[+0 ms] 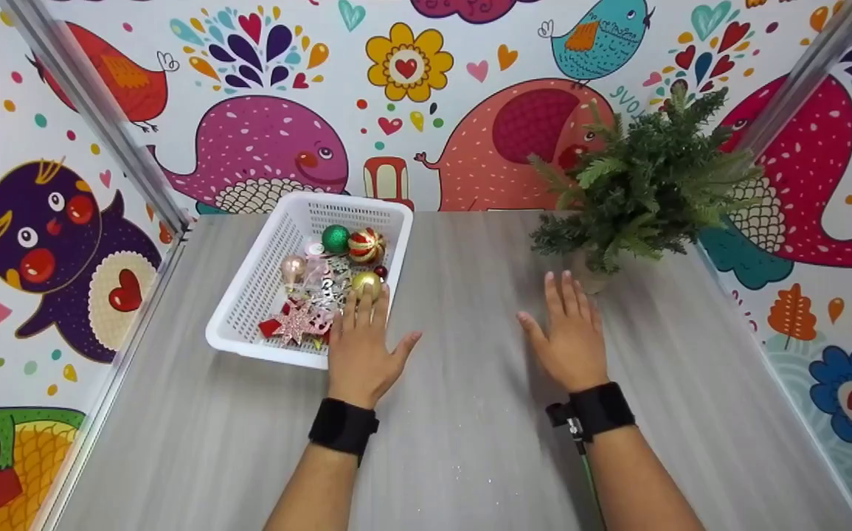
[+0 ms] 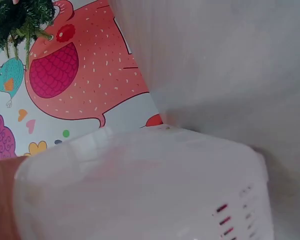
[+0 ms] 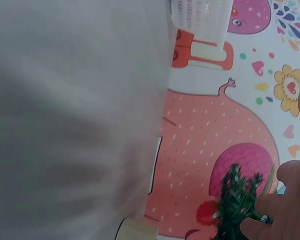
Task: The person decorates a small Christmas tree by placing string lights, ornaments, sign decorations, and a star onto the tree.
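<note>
My left hand reaches over the front right corner of a white plastic basket, fingers straight and the thumb spread to the right. Its fingertips overlap a gold ball ornament in the head view. Around them in the basket lie a green glitter ball, a red-and-gold striped ball, a pale pink ball and a pink glitter star. My right hand holds nothing, its fingers extended toward a small artificial fir tree. The left wrist view shows the basket's outer wall close up.
The tree's pale round base stands at the back right of the grey wood-grain table. Printed cartoon panels enclose the back and sides, with metal posts at the corners. A cable runs from the right wristband.
</note>
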{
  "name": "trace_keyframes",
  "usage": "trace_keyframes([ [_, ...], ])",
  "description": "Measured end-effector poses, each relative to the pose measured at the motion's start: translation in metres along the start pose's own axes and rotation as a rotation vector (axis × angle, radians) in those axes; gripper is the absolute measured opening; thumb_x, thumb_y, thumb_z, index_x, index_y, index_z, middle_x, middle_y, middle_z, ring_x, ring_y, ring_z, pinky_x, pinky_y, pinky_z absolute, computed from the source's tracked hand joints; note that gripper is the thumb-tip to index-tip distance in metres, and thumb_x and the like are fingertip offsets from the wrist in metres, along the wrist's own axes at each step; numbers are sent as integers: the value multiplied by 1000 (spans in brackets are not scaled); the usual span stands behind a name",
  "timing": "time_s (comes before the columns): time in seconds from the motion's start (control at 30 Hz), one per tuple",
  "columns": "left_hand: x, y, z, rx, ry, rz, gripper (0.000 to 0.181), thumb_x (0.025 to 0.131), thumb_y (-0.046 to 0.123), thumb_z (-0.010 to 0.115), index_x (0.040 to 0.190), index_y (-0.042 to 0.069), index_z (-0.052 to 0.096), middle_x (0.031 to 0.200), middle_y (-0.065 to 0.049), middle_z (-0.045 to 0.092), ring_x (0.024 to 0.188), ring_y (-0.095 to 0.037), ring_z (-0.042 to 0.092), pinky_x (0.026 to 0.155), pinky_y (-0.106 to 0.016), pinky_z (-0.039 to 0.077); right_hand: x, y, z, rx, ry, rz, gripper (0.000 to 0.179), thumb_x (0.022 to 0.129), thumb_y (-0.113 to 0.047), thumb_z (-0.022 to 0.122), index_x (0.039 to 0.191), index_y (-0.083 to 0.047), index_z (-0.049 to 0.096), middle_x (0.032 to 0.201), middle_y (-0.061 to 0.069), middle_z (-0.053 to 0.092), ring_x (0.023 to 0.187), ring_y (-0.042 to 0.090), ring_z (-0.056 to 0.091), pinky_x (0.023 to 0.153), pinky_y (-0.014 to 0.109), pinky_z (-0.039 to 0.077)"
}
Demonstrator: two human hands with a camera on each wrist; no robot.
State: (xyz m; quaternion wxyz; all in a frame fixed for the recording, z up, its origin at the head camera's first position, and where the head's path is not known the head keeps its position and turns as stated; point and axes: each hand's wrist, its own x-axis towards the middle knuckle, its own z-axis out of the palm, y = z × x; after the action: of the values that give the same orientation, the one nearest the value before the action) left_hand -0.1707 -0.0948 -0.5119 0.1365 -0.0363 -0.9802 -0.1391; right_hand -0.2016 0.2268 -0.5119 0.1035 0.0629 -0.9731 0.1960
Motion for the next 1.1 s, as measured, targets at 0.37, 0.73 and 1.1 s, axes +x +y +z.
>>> trace_keyframes([
  [0.37,-16,-33,-1,-32,96,130,87,92,69,58,150,4,53,149,-18,58,141,-37,52,119,-56,38,30,70,-16,94,0,170,86,105,-62,43,162,1,27,165,37,19,148,62,24,121,70,21],
  [0.73,-34,-73,-8,35,96,320,80,84,74,68,133,10,68,125,-8,72,120,-28,64,109,-48,46,67,111,0,265,-1,238,83,103,-50,57,166,-10,22,167,39,2,153,61,11,121,73,21],
  [1.1,-37,-87,-13,40,90,354,62,79,53,85,126,15,72,120,-2,75,114,-22,67,104,-42,49,93,130,38,565,184,245,91,89,-17,80,163,-6,27,167,24,30,156,41,26,127,54,28],
])
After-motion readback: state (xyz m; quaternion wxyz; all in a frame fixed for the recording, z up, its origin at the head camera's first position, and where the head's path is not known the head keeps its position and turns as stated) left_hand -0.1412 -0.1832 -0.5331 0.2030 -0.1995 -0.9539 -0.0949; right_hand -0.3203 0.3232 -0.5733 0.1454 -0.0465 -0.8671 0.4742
